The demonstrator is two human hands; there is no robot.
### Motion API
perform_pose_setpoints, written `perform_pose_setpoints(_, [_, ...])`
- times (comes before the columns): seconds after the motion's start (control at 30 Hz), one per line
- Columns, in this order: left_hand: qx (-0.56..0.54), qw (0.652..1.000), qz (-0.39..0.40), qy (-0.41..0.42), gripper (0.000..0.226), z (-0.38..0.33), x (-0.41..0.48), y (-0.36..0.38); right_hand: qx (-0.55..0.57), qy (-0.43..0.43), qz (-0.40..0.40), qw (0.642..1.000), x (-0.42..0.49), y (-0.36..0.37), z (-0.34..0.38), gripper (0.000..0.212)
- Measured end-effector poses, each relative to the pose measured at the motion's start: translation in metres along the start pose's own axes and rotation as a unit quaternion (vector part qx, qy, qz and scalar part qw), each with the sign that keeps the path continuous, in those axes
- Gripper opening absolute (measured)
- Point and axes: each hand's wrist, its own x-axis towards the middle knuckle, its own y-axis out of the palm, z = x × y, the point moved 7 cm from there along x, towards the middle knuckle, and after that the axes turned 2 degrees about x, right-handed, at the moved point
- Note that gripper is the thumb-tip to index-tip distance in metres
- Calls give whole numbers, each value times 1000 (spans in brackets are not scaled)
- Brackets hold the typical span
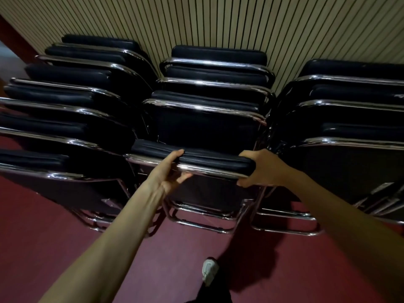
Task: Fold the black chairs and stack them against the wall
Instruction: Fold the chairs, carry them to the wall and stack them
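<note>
Stretched forward on nearly straight arms. Clenched left grip [168, 171] and right grip [260, 169] around the top edge of the folded black padded chrome-framed chair [209, 159], spanning grip to grip crosswise, upright, frontmost of the stacks [209, 84] beyond, toward the ribbed beige wall [218, 22].

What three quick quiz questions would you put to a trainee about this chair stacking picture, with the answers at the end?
1. True or false: the left hand and the right hand both grip the top edge of the same folded chair.
2. How many rows of chairs stand before the slatted wall? A two, B three, C five.
3. Fill in: the gripped chair is at the front of the ___ row.
Key: 1 true; 2 B; 3 middle.
</note>
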Motion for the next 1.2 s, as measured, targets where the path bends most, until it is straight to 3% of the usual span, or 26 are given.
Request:
perform_pose_setpoints(0.37, [12,998,50,-34,22,-25,29,4,21,-9,-3,1000,32,-16,2,51])
perform_pose_setpoints(0.57, [29,998,59,-23,14,-45,59,31,-52,-8,-74,996,64,-34,-24,65])
perform_pose_setpoints(0.73, [78,995,55,-14,15,-50,66,30,-30,-54,-106,992,71,-39,-29,66])
perform_pose_setpoints(0.97, [52,997,63,18,14,-57,77,45,-21,-5,-41,999,93,-52,-38,77])
perform_pose_setpoints(1.03, [44,997,65,11,23,-55,76,44,-16,17,-24,999,95,-53,-40,81])
perform_pose_setpoints(1.13, [60,996,60,11,52,-53,70,41,-24,41,-3,999,91,-51,-37,84])
perform_pose_setpoints(1.2, [61,996,62,8,47,-52,61,38,-45,53,10,998,86,-48,-33,82])
